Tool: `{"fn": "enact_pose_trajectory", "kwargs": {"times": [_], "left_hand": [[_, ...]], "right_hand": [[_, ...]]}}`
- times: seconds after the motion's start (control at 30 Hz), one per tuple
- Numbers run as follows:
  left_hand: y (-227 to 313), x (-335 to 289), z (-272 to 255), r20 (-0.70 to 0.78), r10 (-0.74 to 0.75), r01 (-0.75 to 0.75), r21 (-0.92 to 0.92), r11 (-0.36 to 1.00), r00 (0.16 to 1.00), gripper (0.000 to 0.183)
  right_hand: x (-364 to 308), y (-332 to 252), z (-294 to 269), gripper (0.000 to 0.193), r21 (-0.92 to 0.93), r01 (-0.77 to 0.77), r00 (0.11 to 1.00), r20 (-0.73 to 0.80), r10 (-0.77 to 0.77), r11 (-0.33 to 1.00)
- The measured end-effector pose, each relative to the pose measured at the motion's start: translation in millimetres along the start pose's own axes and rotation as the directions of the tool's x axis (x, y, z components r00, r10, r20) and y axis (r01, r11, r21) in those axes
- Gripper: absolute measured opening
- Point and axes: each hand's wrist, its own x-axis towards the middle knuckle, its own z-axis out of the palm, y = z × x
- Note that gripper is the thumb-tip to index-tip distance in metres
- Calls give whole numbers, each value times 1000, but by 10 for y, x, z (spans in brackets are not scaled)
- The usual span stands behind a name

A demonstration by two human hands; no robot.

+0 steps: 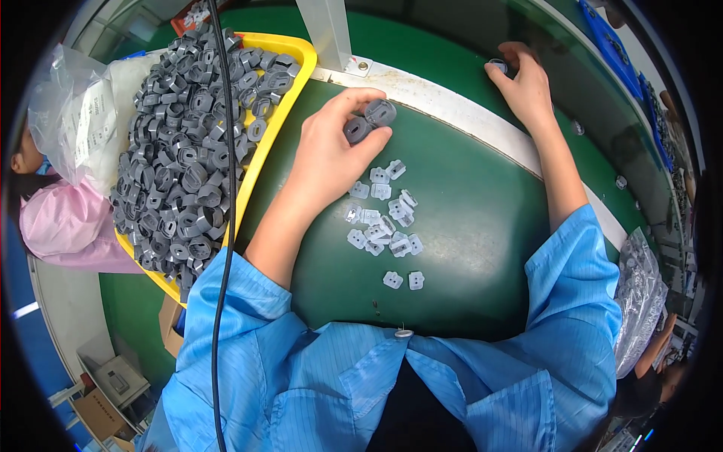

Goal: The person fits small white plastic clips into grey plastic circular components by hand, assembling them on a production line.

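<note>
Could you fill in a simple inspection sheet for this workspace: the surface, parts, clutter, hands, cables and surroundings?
Surface: green tabletop, glossy, small dark specks near the front; white rail along the far side.
Parts: yellow tray heaped with dark gray slotted plastic parts; small translucent plastic pieces scattered on the tabletop.
Clutter: clear plastic bag beside the right sleeve; another clear bag left of the tray.
Left hand: holds two dark gray parts.
Right hand: fingertips at a small part beyond the rail; grip unclear.
Cables: one black cable crosses in front of the tray.
Surroundings: person in pink at left; blue tray at upper right.
</note>
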Motion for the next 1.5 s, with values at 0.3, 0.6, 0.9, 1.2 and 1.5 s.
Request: {"fn": "enact_pose_trajectory", "kwargs": {"times": [0.3,0.6,0.9,1.2,1.5], "left_hand": [[-91,-20,-71,94,-158,169,-121,978,983,24],[141,-79,-65,-29,-63,69,319,945,998,33],[45,-63,-6,63,55,-80,545,834,997,40],[108,-67,213,-109,207,-149,393,907,972,30],[163,-78,211,-174,198,-139,303,943,965,30]], "right_hand": [[-448,-1194,-187,23,625,78,565,614,-551,777],[-473,-1204,-178,13,674,-261,767,579,-275,691],[-450,-1115,-106,15,593,-685,649,761,-16,423],[-496,-1306,-159,12,606,-473,793,609,10,639],[-590,-1356,-126,10,615,-9,976,176,-126,789]]}}
